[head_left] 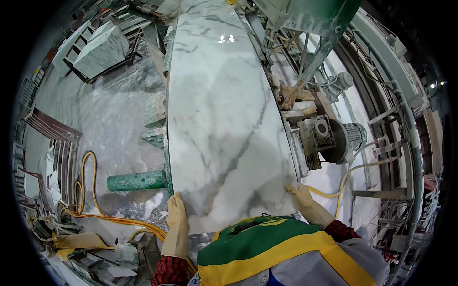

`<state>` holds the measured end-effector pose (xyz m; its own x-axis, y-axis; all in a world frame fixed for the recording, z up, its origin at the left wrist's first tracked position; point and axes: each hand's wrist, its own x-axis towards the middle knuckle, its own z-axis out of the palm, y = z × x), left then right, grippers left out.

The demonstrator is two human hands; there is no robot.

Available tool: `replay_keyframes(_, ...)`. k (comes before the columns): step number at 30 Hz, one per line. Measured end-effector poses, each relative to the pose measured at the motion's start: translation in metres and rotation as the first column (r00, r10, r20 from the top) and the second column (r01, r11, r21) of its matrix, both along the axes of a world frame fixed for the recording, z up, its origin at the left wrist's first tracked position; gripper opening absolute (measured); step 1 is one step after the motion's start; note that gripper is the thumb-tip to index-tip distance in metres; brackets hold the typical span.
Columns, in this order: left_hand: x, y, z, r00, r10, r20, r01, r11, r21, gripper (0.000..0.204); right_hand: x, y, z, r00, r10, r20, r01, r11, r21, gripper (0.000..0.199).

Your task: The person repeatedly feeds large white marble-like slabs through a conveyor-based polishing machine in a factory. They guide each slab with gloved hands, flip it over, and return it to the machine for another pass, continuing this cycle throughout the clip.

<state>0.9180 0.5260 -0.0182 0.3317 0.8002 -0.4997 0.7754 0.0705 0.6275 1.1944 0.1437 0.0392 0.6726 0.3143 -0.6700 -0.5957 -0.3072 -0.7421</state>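
A dusty stone workshop with a wet grey floor (109, 119). A long white grey-veined marble slab (219, 119) runs toward 12 o'clock; both gloved hands, left (175, 209) and right (299, 194), grip its near corners. It looks heavy, stiff, slick and chip-prone; the side edges seem safest.

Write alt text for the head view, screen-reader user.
A person's gloved left hand and gloved right hand grip the near corners of a large white grey-veined marble slab lying on a machine bed. An electric motor sits right of the slab; a yellow hose snakes across the wet floor at left.
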Motion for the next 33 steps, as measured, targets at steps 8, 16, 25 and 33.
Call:
replay_keyframes(8,-0.010,0.029,-0.063,0.984,0.091,0.156,-0.056,0.974,-0.218,0.054,0.008,-0.005,-0.027,0.993,0.037,0.112,-0.034,0.999,-0.031,0.057)
replay_keyframes(16,-0.059,0.006,-0.006,0.898,0.372,0.238,-0.163,0.781,-0.603,0.048,0.030,-0.035,-0.100,0.991,0.072,0.111,-0.068,0.997,-0.040,0.077)
replay_keyframes(25,-0.078,-0.047,0.037,0.629,0.723,0.285,-0.320,0.576,-0.752,0.035,0.023,-0.006,-0.059,0.998,-0.019,0.059,0.015,0.997,0.078,0.055)
replay_keyframes(33,-0.082,-0.055,0.011,0.514,0.717,0.471,-0.171,0.624,-0.763,0.036,-0.023,0.024,0.033,0.485,0.321,0.814,-0.234,0.944,-0.233,0.035)
